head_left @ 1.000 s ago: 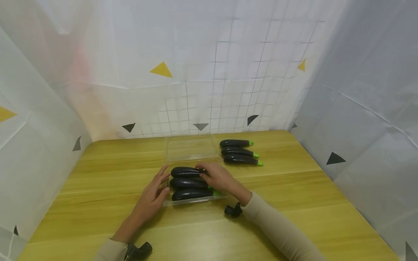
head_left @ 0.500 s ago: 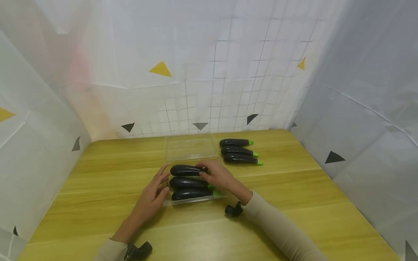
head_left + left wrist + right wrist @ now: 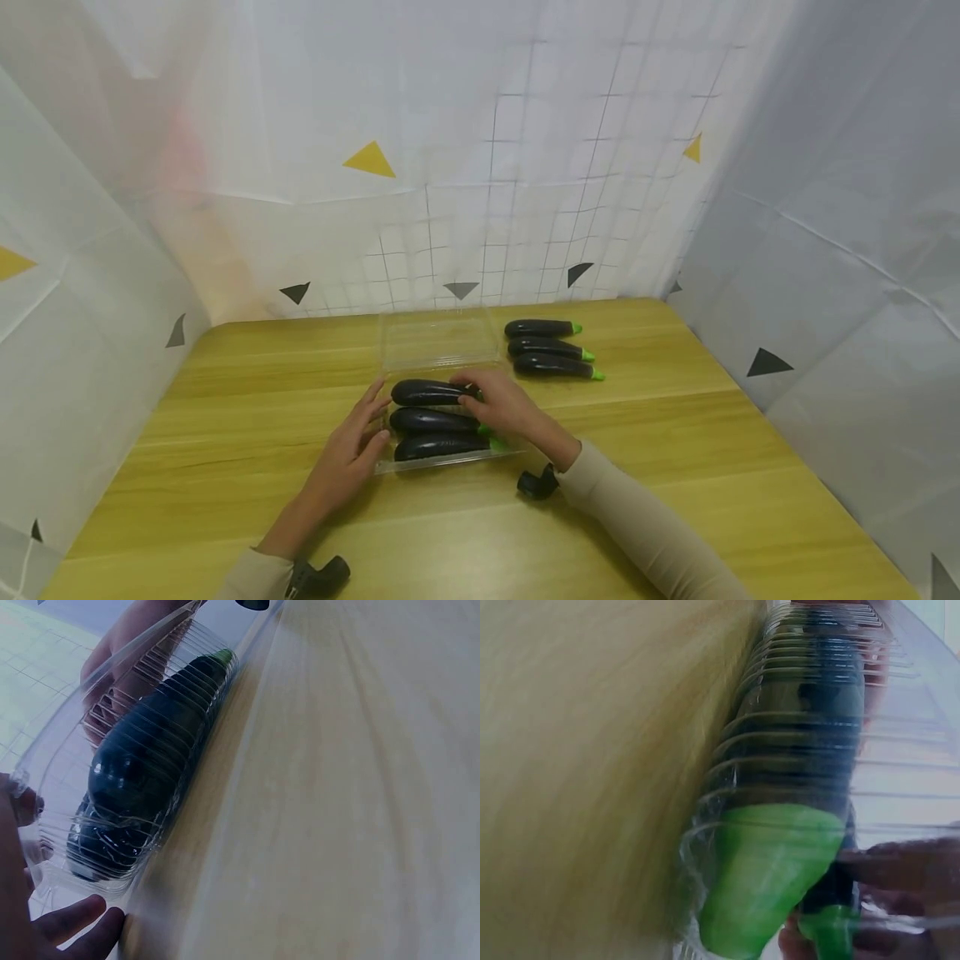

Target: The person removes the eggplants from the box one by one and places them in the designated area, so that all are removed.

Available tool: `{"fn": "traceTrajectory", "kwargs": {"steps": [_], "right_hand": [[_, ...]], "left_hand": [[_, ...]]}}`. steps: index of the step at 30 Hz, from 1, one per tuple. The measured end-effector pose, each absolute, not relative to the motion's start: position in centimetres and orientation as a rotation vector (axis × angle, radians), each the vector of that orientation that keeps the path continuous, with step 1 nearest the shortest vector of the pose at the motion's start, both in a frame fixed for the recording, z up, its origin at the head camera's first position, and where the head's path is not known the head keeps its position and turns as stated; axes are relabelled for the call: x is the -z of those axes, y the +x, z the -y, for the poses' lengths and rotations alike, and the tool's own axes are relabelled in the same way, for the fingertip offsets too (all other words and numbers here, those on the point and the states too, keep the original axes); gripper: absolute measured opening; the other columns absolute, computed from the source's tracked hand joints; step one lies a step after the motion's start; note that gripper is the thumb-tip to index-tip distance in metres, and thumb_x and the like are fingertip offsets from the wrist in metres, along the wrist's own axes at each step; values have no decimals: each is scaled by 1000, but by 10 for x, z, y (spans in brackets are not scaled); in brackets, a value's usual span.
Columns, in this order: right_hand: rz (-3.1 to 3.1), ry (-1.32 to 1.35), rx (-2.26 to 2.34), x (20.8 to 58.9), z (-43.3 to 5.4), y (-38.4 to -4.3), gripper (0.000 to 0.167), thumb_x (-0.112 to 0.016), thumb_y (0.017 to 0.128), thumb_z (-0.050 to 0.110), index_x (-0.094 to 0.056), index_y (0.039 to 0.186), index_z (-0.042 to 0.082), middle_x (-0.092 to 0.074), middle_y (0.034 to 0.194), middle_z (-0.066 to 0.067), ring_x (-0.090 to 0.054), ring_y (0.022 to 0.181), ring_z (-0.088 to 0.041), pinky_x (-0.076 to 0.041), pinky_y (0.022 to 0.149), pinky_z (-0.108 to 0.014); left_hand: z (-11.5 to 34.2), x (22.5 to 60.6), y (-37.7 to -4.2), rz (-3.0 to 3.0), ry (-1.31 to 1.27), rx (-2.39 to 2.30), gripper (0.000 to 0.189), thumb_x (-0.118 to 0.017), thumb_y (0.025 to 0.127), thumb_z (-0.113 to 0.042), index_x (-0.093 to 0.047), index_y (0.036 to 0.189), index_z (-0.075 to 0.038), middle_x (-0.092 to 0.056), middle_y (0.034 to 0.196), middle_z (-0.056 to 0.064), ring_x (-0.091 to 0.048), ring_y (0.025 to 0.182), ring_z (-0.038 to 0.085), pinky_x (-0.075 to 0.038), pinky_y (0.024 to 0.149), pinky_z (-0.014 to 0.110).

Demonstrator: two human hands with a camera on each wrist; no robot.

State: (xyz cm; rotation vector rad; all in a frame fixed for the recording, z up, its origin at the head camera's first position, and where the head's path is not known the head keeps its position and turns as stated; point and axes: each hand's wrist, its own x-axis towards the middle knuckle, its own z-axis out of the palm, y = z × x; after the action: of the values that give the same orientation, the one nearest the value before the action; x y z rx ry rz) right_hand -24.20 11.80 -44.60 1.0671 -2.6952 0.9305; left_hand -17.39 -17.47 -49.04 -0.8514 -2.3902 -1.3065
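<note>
Three dark purple eggplants lie side by side in a clear plastic clamshell container (image 3: 453, 461), whose lid (image 3: 441, 337) is folded back. My right hand (image 3: 501, 406) pinches the stem end of the farthest eggplant (image 3: 422, 392) between thumb and fingers. Nearer are the middle eggplant (image 3: 431, 420) and the front eggplant (image 3: 441, 447), which lies along the near wall. My left hand (image 3: 348, 450) rests at the container's left side, fingers spread and relaxed. In the right wrist view, a green stem end (image 3: 772, 877) shows through the ribbed wall.
Three more eggplants (image 3: 551, 366) with green stems lie in a stack of rows at the back right of the wooden table (image 3: 675, 433). Black wrist devices (image 3: 322, 577) hang under both sleeves. White sheets (image 3: 465, 100) enclose the back and sides.
The farthest eggplant, with my right hand on it, has shifted very slightly toward the back, and the gap to the middle one is wider. My left hand stays in place.
</note>
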Motion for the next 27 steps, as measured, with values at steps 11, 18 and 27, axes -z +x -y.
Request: {"fn": "traceTrajectory", "kwargs": {"steps": [11, 18, 27], "right_hand": [[2704, 1073, -944, 447, -119, -244, 31, -70, 98, 6, -69, 129, 1, -70, 127, -12, -69, 107, -25, -56, 93, -41], [2680, 1081, -940, 443, -119, -240, 30, -70, 98, 5, -70, 128, 1, -71, 126, -13, -69, 107, -26, -56, 92, -42], [2667, 1084, -979, 444, -120, -241, 31, -69, 99, 5, -70, 129, 1, -70, 128, -12, -69, 109, -26, -56, 93, -41]], "left_hand": [[175, 492, -174, 2388, -856, 1308, 58, -57, 104, -1, -39, 159, -2, -27, 169, 13, -51, 137, 34, -53, 99, 49], [174, 494, -173, 2376, -841, 1314, 52, -59, 103, -1, -46, 153, 3, -27, 169, 12, -53, 135, 35, -51, 100, 53], [174, 493, -173, 2389, -826, 1304, 51, -58, 104, -3, -46, 153, 2, -27, 169, 10, -53, 136, 33, -51, 100, 53]]}}
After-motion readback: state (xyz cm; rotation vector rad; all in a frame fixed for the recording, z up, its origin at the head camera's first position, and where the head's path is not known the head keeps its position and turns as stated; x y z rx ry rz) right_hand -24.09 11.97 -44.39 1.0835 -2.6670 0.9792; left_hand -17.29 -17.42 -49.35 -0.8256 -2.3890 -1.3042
